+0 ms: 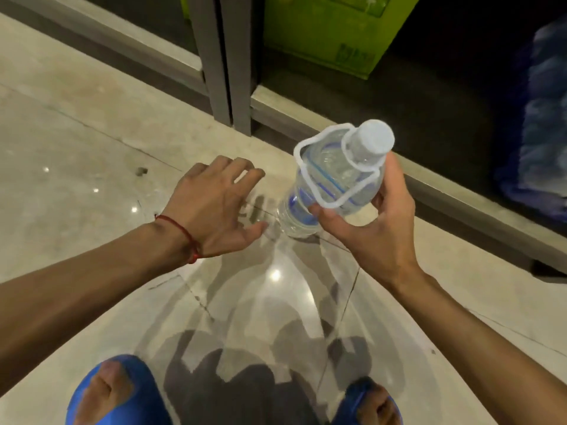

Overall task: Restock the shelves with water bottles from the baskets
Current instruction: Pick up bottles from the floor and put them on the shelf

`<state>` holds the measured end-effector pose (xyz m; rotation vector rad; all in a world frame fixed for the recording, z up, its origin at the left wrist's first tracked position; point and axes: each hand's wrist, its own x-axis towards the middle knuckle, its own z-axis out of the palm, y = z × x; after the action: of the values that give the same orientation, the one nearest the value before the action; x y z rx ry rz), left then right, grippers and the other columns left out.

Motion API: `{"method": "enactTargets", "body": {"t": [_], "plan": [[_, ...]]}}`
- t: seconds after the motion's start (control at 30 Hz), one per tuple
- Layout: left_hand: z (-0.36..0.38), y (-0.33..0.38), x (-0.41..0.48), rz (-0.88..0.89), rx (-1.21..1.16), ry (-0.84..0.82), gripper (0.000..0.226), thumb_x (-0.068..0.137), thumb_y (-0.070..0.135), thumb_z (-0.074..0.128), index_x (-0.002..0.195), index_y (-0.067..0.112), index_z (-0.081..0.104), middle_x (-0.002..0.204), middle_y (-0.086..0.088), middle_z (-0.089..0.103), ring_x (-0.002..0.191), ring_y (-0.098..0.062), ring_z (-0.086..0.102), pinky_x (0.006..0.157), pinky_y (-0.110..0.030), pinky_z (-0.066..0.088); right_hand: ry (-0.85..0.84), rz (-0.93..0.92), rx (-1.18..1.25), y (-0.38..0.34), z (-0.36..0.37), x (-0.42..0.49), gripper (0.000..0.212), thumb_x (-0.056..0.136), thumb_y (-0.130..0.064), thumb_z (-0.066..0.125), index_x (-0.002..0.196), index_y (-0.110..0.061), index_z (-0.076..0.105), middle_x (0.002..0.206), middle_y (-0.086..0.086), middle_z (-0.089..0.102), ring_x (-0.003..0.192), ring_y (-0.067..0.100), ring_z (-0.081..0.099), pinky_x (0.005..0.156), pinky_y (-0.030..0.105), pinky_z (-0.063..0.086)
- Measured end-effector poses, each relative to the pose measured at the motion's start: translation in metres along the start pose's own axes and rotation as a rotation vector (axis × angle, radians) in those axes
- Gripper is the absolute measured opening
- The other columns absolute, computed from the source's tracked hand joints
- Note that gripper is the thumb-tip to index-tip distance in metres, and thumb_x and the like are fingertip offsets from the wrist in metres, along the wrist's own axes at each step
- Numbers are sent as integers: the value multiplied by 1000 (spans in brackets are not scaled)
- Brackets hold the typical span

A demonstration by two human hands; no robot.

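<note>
- Right hand (372, 228) grips bottle (334, 179) by its upper body, tilted, above the floor (76, 148).
- Left hand (211, 207) hovers beside it, fingers spread, holding nothing.
- Shelf (429, 111) lies just ahead; bottle not yet placed.
- Baskets are out of view; remaining stock cannot be judged.

Clear water bottle (329, 179) with white cap, blue-striped label; red wrist string (181, 233); green carton (331, 29); blue sandals (119, 391).

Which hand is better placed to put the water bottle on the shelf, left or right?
Right. The right hand grips the water bottle, on the side nearer the shelf; the left hand is open, holding nothing.
</note>
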<state>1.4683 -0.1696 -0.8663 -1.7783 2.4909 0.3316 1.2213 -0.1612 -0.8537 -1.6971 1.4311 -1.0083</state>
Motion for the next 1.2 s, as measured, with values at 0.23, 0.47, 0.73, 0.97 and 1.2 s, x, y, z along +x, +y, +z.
{"method": "enactTargets", "body": {"t": [0.23,0.47,0.73,0.97,1.2], "plan": [[6,1,32,83,14,29,102,72,88,43,154,28,34,154,0,44,129,-24,48,98,-40,47,136,-48,105,2,2,2,80,77,-42,86,145,-20,49,136,-16,61,127,5,61,95,17,54],[13,38,49,91,-129,-33,115,71,87,59,160,25,21,162,-1,34,139,-23,43,107,-39,46,446,218,314,1,-19,-25,68,81,-25,85,141,-22,54,129,-16,66,115,-4,65,79,12,55],[37,99,96,220,-155,-146,120,72,71,78,162,25,13,166,-1,28,148,-23,34,117,-39,36,786,568,529,50,-40,-47,63,80,-48,76,138,-28,61,118,-10,74,104,7,74,78,25,63],[52,128,113,257,-125,-93,90,75,67,78,145,26,38,139,1,54,121,-17,52,105,-35,47,892,659,602,73,-37,-57,55,81,-52,76,132,-34,63,117,-10,75,106,14,74,93,41,62],[38,119,98,228,-87,-117,93,75,79,66,145,23,40,135,-1,59,115,-19,59,94,-33,50,851,670,640,57,-43,-50,46,88,-39,79,130,-27,68,106,-16,77,96,1,74,64,16,58]]}}
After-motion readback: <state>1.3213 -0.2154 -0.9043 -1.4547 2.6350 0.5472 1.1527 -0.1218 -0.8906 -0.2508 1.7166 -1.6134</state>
